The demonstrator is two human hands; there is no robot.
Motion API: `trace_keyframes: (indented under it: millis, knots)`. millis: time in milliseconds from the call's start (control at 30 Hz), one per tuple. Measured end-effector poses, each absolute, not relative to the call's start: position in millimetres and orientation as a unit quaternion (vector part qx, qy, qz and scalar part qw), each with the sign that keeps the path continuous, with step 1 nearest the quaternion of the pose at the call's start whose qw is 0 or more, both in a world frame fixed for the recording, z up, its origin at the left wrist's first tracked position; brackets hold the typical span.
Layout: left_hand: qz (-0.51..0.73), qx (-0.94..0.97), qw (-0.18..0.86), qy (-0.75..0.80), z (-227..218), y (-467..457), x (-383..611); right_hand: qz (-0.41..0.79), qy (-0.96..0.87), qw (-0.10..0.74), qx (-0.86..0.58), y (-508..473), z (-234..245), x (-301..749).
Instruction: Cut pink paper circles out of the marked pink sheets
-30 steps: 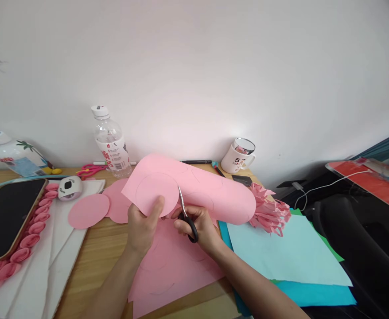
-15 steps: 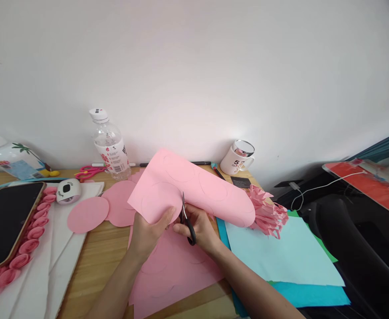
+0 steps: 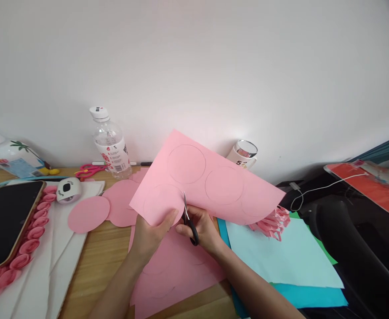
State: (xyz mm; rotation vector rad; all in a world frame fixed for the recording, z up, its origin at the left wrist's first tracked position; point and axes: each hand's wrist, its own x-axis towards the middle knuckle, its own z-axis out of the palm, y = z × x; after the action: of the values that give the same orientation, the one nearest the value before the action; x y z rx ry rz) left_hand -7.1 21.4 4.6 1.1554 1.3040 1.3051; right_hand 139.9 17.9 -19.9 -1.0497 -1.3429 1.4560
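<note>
My left hand pinches the lower left part of a pink sheet of paper, thumb on top and fingers hidden beneath. Several circles are drawn in pencil on the sheet. My right hand is closed on the black handles of a pair of scissors, whose blades stand at the edge of the lower left circle. Part of that circle's outline is cut free. Below my hands lies another pink sheet with drawn circles. Cut pink paper circles lie to the left, some overlapping.
A plastic bottle and a mug stand by the wall. Pink scissors, a phone and rolled pink paper flowers are at left. Light blue sheets and crumpled pink strips lie at right.
The pink sheet has uncurled and spread upward and to the right, now covering part of the mug and the pink strips. Both hands keep their hold, the scissors shifting slightly right.
</note>
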Motion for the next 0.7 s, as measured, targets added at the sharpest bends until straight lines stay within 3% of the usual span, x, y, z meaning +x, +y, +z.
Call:
trace_keyframes:
  millis: [700]
  knots:
    - [0.52,0.483,0.454,0.538,0.5,23.1,-12.3,0.589,-0.541,0.439,-0.409,16.1,-16.0,140.9]
